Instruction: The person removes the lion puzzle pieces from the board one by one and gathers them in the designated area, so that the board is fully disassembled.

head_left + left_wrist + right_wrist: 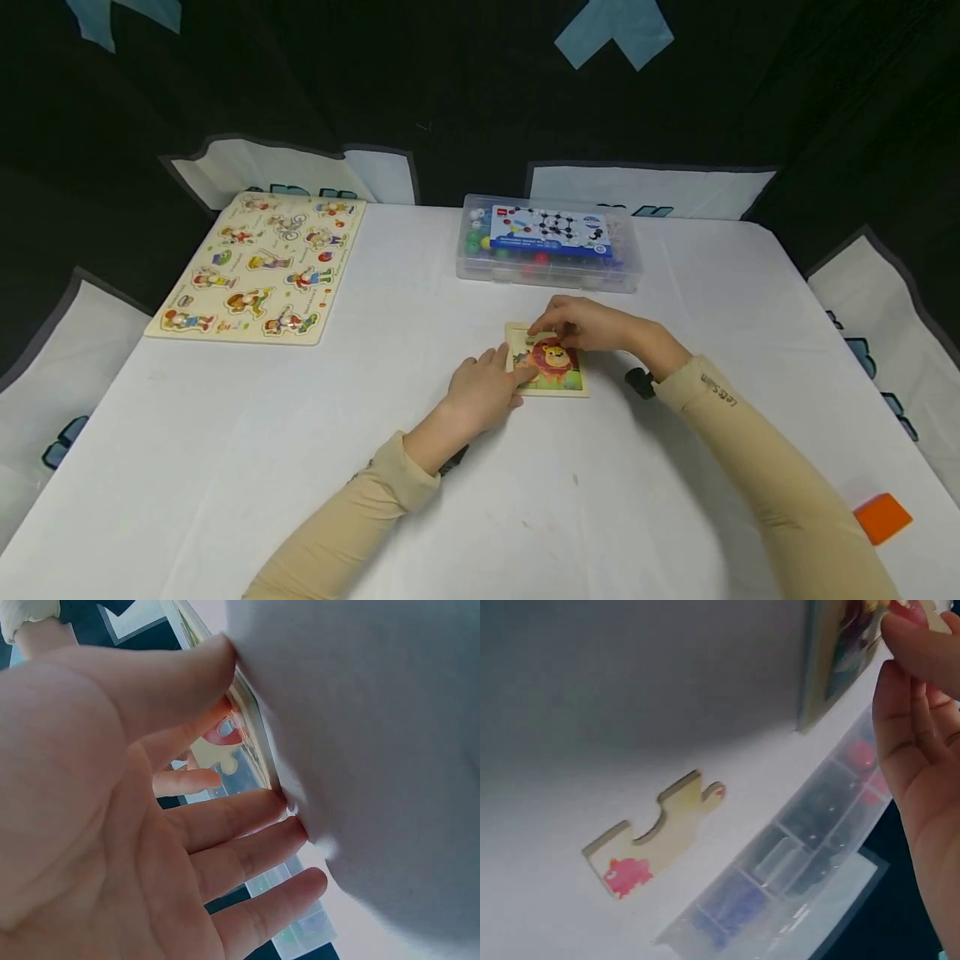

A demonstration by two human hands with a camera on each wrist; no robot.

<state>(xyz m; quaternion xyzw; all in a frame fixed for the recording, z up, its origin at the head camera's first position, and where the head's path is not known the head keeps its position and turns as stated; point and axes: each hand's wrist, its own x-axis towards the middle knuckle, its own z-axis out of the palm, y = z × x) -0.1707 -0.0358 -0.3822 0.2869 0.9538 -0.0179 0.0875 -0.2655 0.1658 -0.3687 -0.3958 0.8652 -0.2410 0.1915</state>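
The lion jigsaw lies in its thin wooden tray on the white-covered table, just beyond the middle of the head view. Part of its upper picture is covered by the right hand, whose thumb and fingers pinch a puzzle piece; the right wrist view cuts that piece off at the top, so its outline cannot be told. The left hand has its fingers extended: the index lies across the picture's left part, hiding it, the thumb meets the tray's near-left edge, and the others touch the left edge.

A loose puzzle piece with a pink animal lies on the cloth between tray and model kit, plain in the right wrist view but screened by the right hand from the head camera.

Beyond stands the clear-lidded molecular model kit, near the table's far edge; its contents blur under the lid. The wooden figure puzzle board sits at far left, well apart, along that same edge. An orange block is partly covered by the right sleeve. Open cloth spreads between the forearms, and between board and tray.
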